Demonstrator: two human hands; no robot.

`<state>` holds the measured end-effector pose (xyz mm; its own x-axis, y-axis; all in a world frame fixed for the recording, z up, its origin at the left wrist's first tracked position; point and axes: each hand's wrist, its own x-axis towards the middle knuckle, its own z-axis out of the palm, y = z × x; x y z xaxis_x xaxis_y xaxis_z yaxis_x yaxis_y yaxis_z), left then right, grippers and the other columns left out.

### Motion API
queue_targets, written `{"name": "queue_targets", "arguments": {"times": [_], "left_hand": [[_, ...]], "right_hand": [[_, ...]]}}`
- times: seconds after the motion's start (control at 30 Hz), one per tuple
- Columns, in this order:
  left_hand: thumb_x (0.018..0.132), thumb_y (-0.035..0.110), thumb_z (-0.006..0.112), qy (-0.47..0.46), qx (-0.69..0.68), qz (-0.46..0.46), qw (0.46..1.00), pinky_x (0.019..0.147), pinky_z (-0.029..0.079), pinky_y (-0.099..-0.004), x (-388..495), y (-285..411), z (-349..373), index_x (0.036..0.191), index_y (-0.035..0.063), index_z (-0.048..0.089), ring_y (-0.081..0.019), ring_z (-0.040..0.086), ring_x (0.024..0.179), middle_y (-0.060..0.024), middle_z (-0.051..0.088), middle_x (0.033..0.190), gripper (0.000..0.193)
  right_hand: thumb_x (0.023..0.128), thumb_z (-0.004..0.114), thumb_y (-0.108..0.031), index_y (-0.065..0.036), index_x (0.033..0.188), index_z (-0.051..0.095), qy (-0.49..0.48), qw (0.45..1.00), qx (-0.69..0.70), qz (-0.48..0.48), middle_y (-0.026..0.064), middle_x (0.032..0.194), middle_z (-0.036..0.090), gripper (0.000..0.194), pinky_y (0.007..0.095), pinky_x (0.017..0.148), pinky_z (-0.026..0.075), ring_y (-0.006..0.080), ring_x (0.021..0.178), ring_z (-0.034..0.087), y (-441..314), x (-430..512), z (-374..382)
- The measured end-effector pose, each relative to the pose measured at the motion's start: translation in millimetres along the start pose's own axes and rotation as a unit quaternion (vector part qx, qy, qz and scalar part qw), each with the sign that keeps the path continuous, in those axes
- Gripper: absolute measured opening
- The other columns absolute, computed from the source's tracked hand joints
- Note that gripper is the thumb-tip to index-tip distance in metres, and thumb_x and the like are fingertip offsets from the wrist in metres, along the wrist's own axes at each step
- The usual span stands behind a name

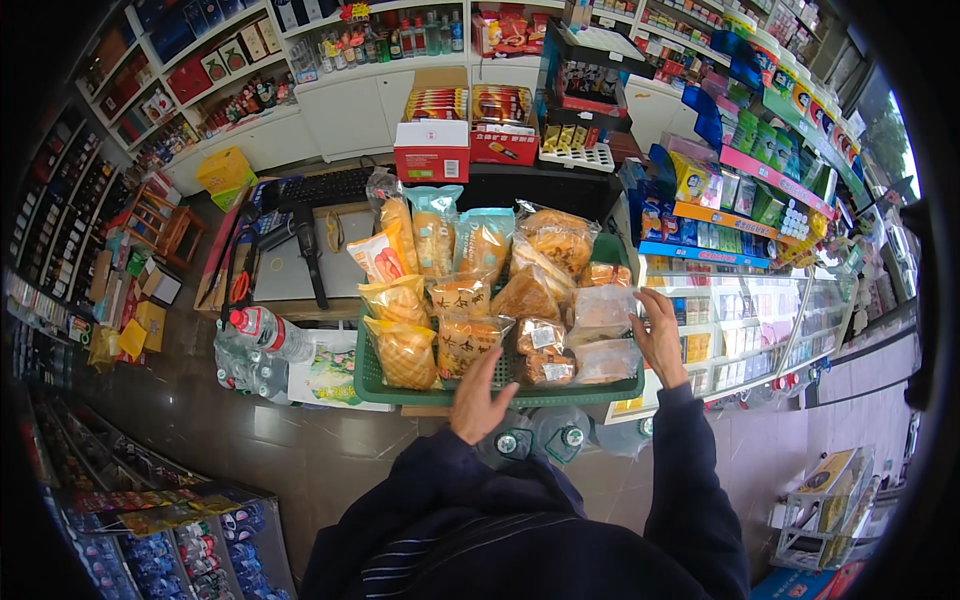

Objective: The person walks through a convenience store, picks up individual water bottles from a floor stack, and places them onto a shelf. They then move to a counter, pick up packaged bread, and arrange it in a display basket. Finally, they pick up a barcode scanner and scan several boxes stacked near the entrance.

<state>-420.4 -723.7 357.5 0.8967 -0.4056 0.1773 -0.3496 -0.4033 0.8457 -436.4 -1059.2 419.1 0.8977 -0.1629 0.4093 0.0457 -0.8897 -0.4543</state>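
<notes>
A green plastic basket (585,395) holds several packaged breads in rows. My left hand (481,399) is at its near edge, fingers apart and holding nothing, just below a bagged bread with dark writing (466,349). At the basket's right side, my right hand (660,336) has its fingers spread, the fingertips beside a clear-wrapped pale bread (602,309); whether they touch it, I cannot tell. Small wrapped brown breads (541,336) lie between the hands. Yellow-bagged breads (402,352) fill the left end, and blue-bagged long breads (433,229) stand at the back.
Behind the basket are red battery boxes (504,146) and a keyboard (330,184). A handheld scanner (307,247) lies left, above bottled water (274,334). A glass display case (739,322) and tiered racks stand right. Large water bottles (562,435) are below the basket.
</notes>
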Motion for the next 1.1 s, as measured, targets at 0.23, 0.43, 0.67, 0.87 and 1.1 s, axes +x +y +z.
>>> {"name": "queue_targets", "arguments": {"times": [0.23,0.43,0.67,0.87,1.1], "left_hand": [[0.082,0.009,0.071,0.132,0.133,0.050,0.981,0.101,0.043,-0.0420,17.3,-9.0,-102.1,0.129,0.0019,0.056,-0.0364,0.052,0.121,-0.0183,0.057,0.127,0.050],[0.074,0.021,0.082,0.010,0.260,0.072,0.963,0.113,0.027,-0.0525,24.7,-39.8,-118.4,0.142,0.0053,0.045,-0.0399,0.039,0.134,-0.0179,0.047,0.139,0.079],[0.078,0.027,0.079,0.018,0.214,0.105,0.971,0.113,0.027,-0.0543,43.1,-52.6,-121.7,0.136,0.0036,0.051,-0.0369,0.044,0.132,-0.0161,0.052,0.136,0.068],[0.081,0.027,0.076,-0.045,0.246,0.122,0.961,0.111,0.031,-0.0522,121.3,-51.6,-104.8,0.134,0.0000,0.050,-0.0368,0.048,0.128,-0.0190,0.051,0.137,0.065],[0.080,0.027,0.075,-0.200,0.297,0.097,0.929,0.100,0.038,-0.0492,147.6,-48.0,-87.8,0.126,0.0028,0.061,-0.0346,0.063,0.103,-0.0164,0.071,0.098,0.053]], "right_hand": [[0.084,0.070,-0.003,0.001,0.101,0.068,-0.053,0.982,0.180,-0.038,0.0190,0.101,0.068,0.017,0.0401,0.083,0.052,0.0362,0.094,0.065,-110.9,-22.5,34.2],[0.080,0.065,-0.004,0.000,0.116,0.062,-0.044,0.980,0.065,-0.181,0.0159,0.113,0.061,0.036,0.0427,0.098,0.044,0.0333,0.110,0.056,-179.2,8.6,138.3],[0.080,0.060,-0.006,-0.004,0.104,0.064,-0.157,0.961,0.073,-0.217,0.0089,0.098,0.059,0.024,0.0389,0.093,0.043,0.0290,0.100,0.056,-175.8,-7.7,156.9],[0.078,0.067,-0.003,-0.002,0.098,0.064,-0.175,0.958,0.109,-0.202,0.0099,0.097,0.060,0.021,0.0397,0.091,0.045,0.0303,0.099,0.056,-193.7,-11.0,137.7],[0.078,0.064,0.005,0.002,0.107,0.062,-0.045,0.987,0.149,-0.048,0.0172,0.107,0.060,0.029,0.0443,0.089,0.048,0.0383,0.104,0.055,-193.6,0.7,124.8]]}}
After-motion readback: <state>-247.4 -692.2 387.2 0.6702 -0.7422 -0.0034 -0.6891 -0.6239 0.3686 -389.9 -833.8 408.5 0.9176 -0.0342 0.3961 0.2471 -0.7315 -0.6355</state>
